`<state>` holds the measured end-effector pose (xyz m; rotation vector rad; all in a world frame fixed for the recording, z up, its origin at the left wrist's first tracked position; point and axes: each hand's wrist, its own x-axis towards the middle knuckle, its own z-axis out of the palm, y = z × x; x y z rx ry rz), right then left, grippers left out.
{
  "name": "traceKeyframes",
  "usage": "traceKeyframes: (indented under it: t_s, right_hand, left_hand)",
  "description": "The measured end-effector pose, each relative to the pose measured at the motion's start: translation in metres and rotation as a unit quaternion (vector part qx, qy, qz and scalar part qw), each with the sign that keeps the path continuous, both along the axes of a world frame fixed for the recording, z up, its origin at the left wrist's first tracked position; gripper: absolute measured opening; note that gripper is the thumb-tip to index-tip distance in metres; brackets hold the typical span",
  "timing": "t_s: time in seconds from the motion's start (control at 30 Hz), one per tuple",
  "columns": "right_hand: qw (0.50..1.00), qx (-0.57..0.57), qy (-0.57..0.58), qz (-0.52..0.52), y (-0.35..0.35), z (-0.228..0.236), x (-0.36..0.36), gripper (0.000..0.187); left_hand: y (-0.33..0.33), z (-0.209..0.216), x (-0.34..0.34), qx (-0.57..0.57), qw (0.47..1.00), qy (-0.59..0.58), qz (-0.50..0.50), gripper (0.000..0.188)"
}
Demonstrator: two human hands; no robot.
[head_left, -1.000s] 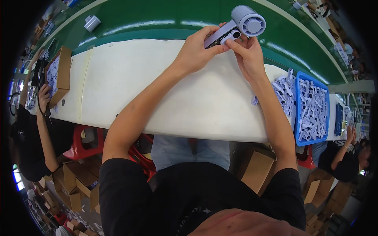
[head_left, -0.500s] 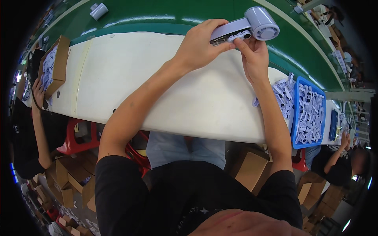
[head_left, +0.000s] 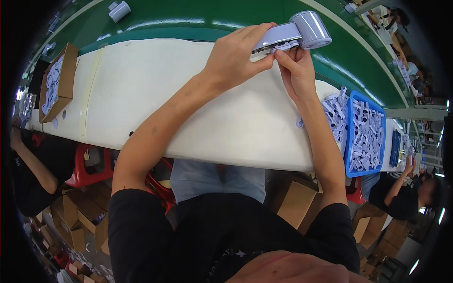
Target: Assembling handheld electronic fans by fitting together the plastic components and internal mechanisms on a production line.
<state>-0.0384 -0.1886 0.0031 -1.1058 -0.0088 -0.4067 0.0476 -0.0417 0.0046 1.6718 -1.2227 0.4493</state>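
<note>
A pale lavender handheld fan with a round drum-shaped head is held up over the far edge of the white table. My left hand is closed round the end of its handle, thumb underneath. The handle's near side shows dark inner parts, with a small pale plastic piece lying along it. My right hand is closed just below that piece, its thumb and fingers pressed against it near the fan's head. Its fingertips are partly hidden behind the fan.
A blue basket of small pale plastic parts stands at the right, beside a loose pile. A cardboard box of parts is at the left. Another fan-like piece lies on the green belt. People sit at both sides.
The fan has turned slightly, so its head shows more side and less of its grille. Both hands have shifted slightly left in view. At the left, a person's hand has left the cardboard box.
</note>
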Motion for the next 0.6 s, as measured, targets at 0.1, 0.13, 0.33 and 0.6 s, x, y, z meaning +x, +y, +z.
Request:
traceKeyframes:
  t_s: [0.1,0.13,0.33,0.6]
  right_hand:
    - [1.0,0.005,-0.004,0.0,0.0005,-0.0002,-0.0018,0.049]
    - [1.0,0.004,-0.005,0.002,0.0002,-0.0007,-0.0023,0.049]
    - [1.0,-0.016,-0.012,-0.009,-0.0045,-0.0012,-0.0008,0.046]
    - [0.999,-0.048,0.006,-0.022,-0.0076,-0.0019,0.0031,0.047]
  left_hand:
    - [0.0005,0.0025,-0.001,-0.01,1.0,-0.022,0.0,0.054]
    - [0.0007,0.0026,-0.0011,-0.014,0.999,-0.033,0.0,0.054]
    - [0.0024,0.0033,-0.0006,-0.015,1.0,0.009,-0.021,0.053]
    - [-0.0039,-0.0059,0.0011,-0.009,0.992,0.122,-0.04,0.049]
